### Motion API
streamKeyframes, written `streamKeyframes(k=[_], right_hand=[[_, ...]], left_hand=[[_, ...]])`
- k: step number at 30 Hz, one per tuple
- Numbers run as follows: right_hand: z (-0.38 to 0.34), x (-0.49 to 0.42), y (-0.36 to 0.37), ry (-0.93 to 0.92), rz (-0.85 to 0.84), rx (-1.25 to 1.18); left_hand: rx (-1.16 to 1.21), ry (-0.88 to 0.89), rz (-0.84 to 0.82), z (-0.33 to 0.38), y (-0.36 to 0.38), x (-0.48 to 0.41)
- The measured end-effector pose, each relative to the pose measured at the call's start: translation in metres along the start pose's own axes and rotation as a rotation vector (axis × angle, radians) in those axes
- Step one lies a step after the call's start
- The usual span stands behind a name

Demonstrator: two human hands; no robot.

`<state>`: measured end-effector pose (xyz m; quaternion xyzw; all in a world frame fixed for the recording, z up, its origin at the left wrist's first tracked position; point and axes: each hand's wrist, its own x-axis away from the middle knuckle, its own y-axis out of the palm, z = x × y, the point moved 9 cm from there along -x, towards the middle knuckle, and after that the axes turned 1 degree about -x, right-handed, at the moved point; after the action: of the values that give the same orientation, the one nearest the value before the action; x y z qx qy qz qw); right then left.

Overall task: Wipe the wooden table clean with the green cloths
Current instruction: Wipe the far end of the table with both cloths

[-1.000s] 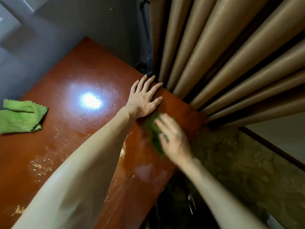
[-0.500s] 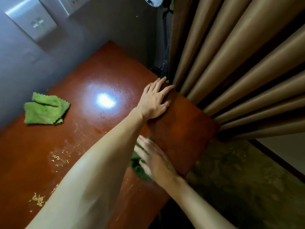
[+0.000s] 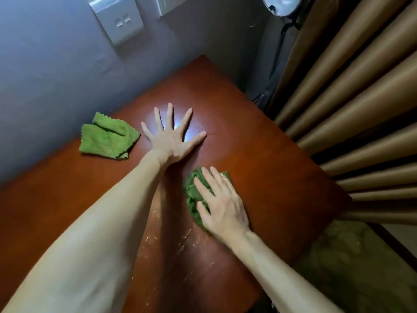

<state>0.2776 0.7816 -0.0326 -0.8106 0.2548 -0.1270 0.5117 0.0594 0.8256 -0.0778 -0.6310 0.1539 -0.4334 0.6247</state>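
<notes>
Where crumbs fleck wooden table, left fingers spread, right fingers pressing cloth, curtain beside

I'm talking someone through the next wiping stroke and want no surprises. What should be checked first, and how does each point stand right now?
1. Grip on the wiper: the right hand presses the bunched green cloth onto the table. Ok.
2. Bracing: the left hand lies flat on the wood, fingers spread, holding nothing. Ok.
3. Surface clean: pale crumbs lie nearer the person than the cloth. Not ok.
4. Backup: the spare cloth lies rumpled by the wall, apart from the left hand. Ok.
5. Underside of the green cloth clean: hidden. Cannot tell.
</notes>
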Motion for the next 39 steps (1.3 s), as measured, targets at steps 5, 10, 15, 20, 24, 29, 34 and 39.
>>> streamKeyframes(k=[5,10,15,20,24,29,34,39], right_hand=[[0.076,-0.024,-0.039,0.077,0.084,0.044],[0.095,-0.043,-0.049,0.37,0.195,0.05],[-0.061,-0.018,0.028,-0.109,-0.069,-0.072],[-0.046,-0.017,0.02,-0.219,-0.087,-0.081],[0.071,-0.018,-0.039,0.087,0.052,-0.022],[0.095,-0.011,-0.048,0.344,0.178,0.055],[-0.041,-0.001,0.021,0.016,0.0,-0.073],[-0.037,-0.006,0.014,-0.201,-0.084,-0.09]], left_hand=[[0.008,0.001,-0.043,-0.002,0.001,-0.001],[0.01,0.015,-0.032,0.0,-0.001,0.001],[0.009,0.014,-0.042,0.001,-0.001,0.002],[0.016,0.018,-0.044,-0.001,0.002,-0.002],[0.017,0.021,-0.032,0.0,0.002,-0.002],[0.004,0.011,-0.017,-0.001,0.003,-0.003],[0.012,-0.002,-0.029,0.001,-0.001,0.0],[0.031,-0.015,-0.031,0.001,-0.004,0.003]])
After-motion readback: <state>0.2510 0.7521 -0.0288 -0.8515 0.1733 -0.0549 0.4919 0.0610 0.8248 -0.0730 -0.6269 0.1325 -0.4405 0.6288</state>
